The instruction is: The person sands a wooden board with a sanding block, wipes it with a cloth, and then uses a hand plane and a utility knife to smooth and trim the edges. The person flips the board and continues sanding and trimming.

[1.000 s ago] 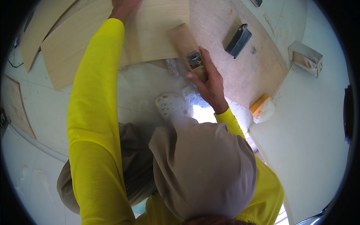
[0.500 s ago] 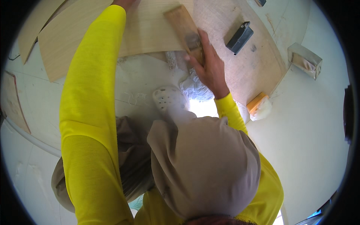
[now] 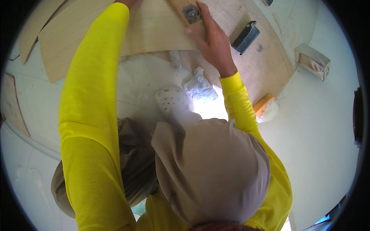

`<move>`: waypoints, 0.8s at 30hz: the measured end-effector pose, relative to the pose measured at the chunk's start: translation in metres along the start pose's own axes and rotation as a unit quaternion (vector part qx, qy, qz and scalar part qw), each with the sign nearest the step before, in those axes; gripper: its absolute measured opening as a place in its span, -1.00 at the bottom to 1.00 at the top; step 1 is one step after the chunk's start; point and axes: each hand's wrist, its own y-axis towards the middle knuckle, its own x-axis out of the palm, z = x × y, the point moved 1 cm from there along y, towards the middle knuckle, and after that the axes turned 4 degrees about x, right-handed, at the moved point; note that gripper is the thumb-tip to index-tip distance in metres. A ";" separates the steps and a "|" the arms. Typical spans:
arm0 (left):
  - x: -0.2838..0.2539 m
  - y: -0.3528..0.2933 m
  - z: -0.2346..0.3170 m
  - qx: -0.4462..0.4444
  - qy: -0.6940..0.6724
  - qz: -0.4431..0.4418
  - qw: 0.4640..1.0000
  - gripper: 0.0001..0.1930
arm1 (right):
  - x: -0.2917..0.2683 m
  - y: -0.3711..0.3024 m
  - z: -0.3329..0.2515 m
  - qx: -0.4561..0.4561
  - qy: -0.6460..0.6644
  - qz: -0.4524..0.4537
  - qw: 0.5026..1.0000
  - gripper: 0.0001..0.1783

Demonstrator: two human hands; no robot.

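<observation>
At the top of the head view, my right hand [image 3: 216,44] grips a wooden hand plane [image 3: 190,13], its thumb on the near side and its fingers along the right side. The plane lies over a pale thin wood sheet [image 3: 154,36], and its far end runs out of the picture. Only the wrist and a bit of my left hand [image 3: 131,3] show at the top edge, above that same sheet; its fingers are out of sight. A larger, browner board [image 3: 266,73] lies beneath at the right.
A black box-shaped object [image 3: 246,38] rests on the brown board. Further right sits an open-sided metal tin [image 3: 312,61]. By the board's edge lies an orange block with a clear plastic bag [image 3: 266,109]. Crumpled grey cloth [image 3: 200,86] lies beside my white clog [image 3: 171,100].
My right hand has pushed the plane away from me, up toward the top edge. The left arm has stayed nearly still.
</observation>
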 end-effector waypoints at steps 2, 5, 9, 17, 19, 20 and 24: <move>-0.001 0.000 0.001 -0.021 0.003 -0.014 1.000 -0.45 | -0.002 -0.028 -0.001 0.031 -0.011 -0.028 0.999 0.04; -0.004 0.000 0.005 -0.025 -0.015 -0.018 0.999 -0.45 | -0.008 -0.077 0.002 0.076 0.015 -0.061 0.995 0.05; 0.000 0.000 0.003 -0.027 0.010 -0.009 1.000 -0.44 | -0.013 -0.093 0.012 0.074 0.046 -0.039 0.995 0.04; 0.003 0.001 0.001 -0.027 0.018 0.002 0.999 -0.44 | -0.009 0.008 -0.020 0.082 0.117 -0.010 0.990 -0.13; 0.002 0.001 0.003 -0.027 0.013 -0.005 1.000 -0.44 | -0.001 -0.009 -0.007 0.049 0.066 -0.003 0.997 -0.04; 0.000 0.001 0.006 -0.023 0.008 -0.006 1.000 -0.44 | 0.002 -0.019 -0.001 0.033 0.042 -0.001 0.999 0.01; 0.007 0.004 -0.004 -0.008 0.010 0.003 1.000 -0.46 | -0.009 -0.098 0.002 0.113 0.065 -0.090 0.987 0.01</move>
